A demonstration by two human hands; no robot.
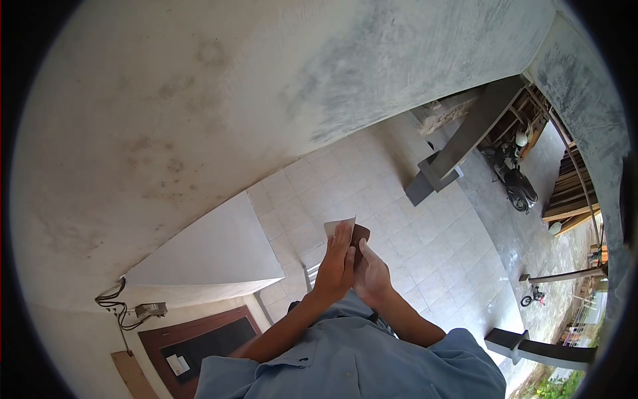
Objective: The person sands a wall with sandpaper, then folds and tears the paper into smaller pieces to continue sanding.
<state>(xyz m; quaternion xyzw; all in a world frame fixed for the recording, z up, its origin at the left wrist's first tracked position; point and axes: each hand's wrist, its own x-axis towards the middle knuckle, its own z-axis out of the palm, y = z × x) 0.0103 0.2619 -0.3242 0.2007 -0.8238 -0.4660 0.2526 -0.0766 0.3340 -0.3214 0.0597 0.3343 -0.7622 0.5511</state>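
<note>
My left hand (334,267) and my right hand (374,271) are close together in front of my chest. Between them is a bent sheet of sandpaper (359,235), brown on one face and pale on the other. The left fingers lie along its pale part, while the right thumb and fingers press against the brown part. Some of the sheet is hidden behind my fingers. Pale dust seems to coat the fingers of my right hand.
A stained, patchy plaster wall (166,120) rises ahead. Beneath is a tiled floor (425,246). A white boxed ledge (206,246) juts out at left, near loose wires (119,306) and a brown-framed panel (199,339). Dark posts (478,126) and a parked motorbike (515,176) stand at right.
</note>
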